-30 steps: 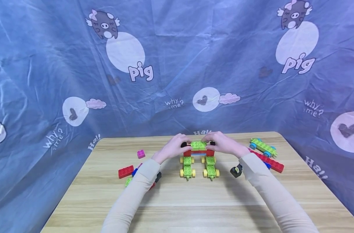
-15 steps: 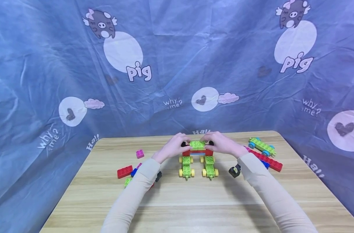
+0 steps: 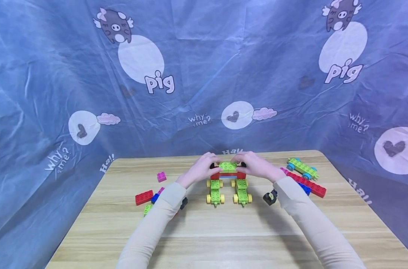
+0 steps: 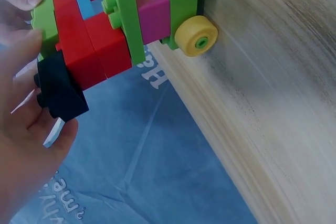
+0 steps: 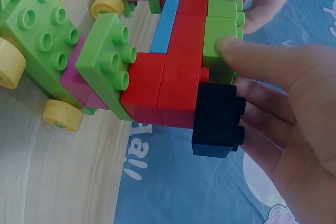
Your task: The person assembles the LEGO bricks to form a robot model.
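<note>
Two light green bricks (image 3: 228, 167) sit side by side on top of a red brick span (image 3: 228, 174). My left hand (image 3: 200, 168) pinches the left green brick between thumb and fingers, while the right hand (image 3: 255, 166) does the same at the other end. Black bricks (image 4: 60, 87) (image 5: 215, 121) stand at the span's ends, close to the fingers. A blue piece (image 5: 167, 19) shows beneath the red. The span rises from two green wheeled bases (image 3: 215, 195) with yellow wheels; magenta bricks (image 5: 84, 77) show between the green layers in the wrist views.
Left on the wooden table (image 3: 224, 231) lie a magenta brick (image 3: 161, 176), a red brick (image 3: 144, 197) and other pieces partly under the sleeve. To the right are a black piece (image 3: 270, 197), a long red brick (image 3: 311, 185) and a green base with blue wheels (image 3: 302, 168).
</note>
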A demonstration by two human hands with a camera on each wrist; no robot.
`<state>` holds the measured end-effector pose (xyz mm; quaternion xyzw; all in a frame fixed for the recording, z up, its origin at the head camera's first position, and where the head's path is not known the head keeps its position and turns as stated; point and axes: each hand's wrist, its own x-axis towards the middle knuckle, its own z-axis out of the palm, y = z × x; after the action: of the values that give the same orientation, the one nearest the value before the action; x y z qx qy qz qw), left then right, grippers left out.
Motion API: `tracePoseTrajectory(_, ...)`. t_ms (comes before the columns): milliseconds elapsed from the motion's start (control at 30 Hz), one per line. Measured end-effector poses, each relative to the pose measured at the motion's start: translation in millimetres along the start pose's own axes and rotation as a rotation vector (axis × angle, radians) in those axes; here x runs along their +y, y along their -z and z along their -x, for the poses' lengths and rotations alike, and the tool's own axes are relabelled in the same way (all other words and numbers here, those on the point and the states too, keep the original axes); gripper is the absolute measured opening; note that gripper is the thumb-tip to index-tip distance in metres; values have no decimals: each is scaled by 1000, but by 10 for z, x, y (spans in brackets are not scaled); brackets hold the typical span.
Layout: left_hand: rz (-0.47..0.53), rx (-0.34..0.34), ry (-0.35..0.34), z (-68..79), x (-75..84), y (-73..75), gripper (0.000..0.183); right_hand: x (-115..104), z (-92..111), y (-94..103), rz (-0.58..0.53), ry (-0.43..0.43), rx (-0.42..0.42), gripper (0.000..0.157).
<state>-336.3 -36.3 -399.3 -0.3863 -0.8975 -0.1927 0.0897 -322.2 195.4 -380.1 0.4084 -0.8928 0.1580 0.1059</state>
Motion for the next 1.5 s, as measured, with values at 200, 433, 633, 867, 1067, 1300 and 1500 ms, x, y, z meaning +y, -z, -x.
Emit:
tracePoseTrajectory(200,-7,4,-4,-6,17,4,35,4,-2,0,-10,8,5,22)
tracePoseTrajectory(433,-48,8,-6,-12,36,8,37,-6,-9,6,3,-11,-1,23)
tracePoseTrajectory(633,-81,33,-17,-8,39,-4,37,-11,-3,-1,5,-20,0,23)
tracePoseTrajectory(867,-112,36,-18,-6,49,-7,37,-5,-1,-17,23,-25,12,23)
tracePoseTrajectory(1067,-132,22,1,-7,72,-13,37,-11,15,-24,30,-22,21,23)
tracePoseTrajectory(1300,-133,25,27,-11,94,-34,37,-10,31,-22,23,-17,12,23)
tracePoseTrajectory(1500,-117,26,30,-4,102,-45,38,-10,37,-23,23,-38,6,24)
